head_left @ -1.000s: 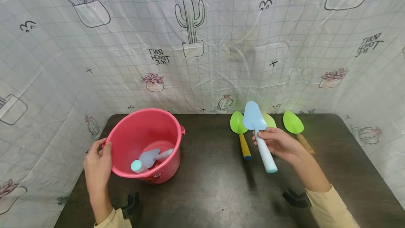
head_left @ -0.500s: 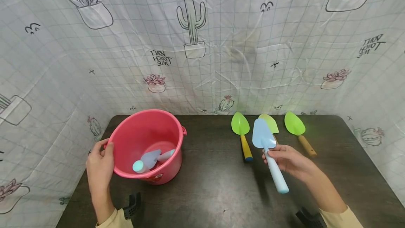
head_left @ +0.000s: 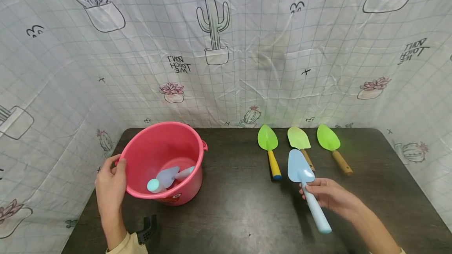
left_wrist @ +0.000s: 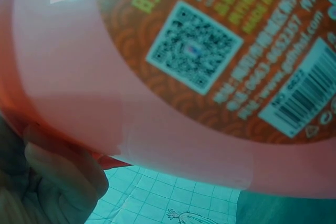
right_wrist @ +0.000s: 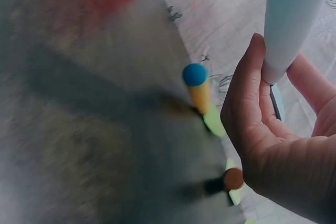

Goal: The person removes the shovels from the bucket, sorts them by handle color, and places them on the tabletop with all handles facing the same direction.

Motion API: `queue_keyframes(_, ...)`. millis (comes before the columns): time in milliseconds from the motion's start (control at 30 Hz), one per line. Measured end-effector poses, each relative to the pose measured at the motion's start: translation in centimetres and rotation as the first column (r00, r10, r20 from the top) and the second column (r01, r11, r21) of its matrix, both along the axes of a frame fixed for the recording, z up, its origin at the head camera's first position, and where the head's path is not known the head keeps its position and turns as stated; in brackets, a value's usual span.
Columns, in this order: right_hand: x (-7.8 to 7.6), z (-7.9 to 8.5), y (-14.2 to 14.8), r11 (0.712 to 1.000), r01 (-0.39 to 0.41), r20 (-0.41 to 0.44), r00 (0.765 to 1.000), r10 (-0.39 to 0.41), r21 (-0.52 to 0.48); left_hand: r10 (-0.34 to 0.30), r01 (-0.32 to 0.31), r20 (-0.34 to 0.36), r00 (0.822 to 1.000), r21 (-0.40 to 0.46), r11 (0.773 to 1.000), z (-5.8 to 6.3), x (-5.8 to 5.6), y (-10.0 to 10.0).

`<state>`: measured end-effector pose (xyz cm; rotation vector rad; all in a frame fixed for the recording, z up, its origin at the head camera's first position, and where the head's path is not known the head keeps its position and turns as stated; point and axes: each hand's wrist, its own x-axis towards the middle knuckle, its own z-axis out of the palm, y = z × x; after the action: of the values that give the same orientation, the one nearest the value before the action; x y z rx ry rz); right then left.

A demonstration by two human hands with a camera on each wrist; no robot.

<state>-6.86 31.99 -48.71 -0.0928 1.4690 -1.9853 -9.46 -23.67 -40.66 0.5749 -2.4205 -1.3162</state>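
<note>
At the left of the head view my left hand (head_left: 111,187) grips the rim of a pink bucket (head_left: 152,144), thumb over the edge. The left wrist view shows the bucket's outer wall (left_wrist: 73,72) and printed label (left_wrist: 194,51) close up. Inside the bucket lie a pale blue trowel blade (head_left: 166,176) and handles with turquoise ends (head_left: 153,185). My right hand (head_left: 333,197) pinches a light blue hand trowel (head_left: 315,209) near the neck of its handle, above the table with the blade pointing away. In the right wrist view its handle (right_wrist: 294,30) rises above the fingers.
Along the table's back lie a green trowel with a yellow handle (head_left: 267,138), a pale green trowel (head_left: 298,139) and a bright green trowel (head_left: 328,138), the last two with wooden handles. Behind the dark table (head_left: 229,207) hangs a printed white curtain (head_left: 254,62).
My right hand has carried the light blue trowel right and nearer the front edge, uncovering the pale green trowel behind it. The left hand and bucket have stayed in place.
</note>
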Motion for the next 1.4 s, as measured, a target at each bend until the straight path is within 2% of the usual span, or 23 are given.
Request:
queue_keyframes(433,1.6,-2.4,0.0,1.0,-0.025,0.064,0.998,0.025,-0.001,0.001,-0.001,-0.009,1.0,-0.005,1.0,-0.1,0.2,0.1)
queue_keyframes(667,2.1,-2.9,-0.1,1.0,-0.024,0.1,0.995,0.023,0.01,-0.003,0.003,-0.015,1.0,-0.008,1.0,-0.3,0.3,0.0)
queue_keyframes(833,2.5,-3.1,-0.4,0.999,-0.037,0.084,0.996,0.037,-0.003,-0.004,0.004,-0.032,0.999,-0.014,1.0,-0.3,0.4,0.0)
queue_keyframes(1400,3.3,-3.4,-1.1,0.986,0.051,0.052,0.997,-0.06,0.162,-0.009,0.009,-0.045,0.999,-0.013,1.0,-0.6,0.6,0.0)
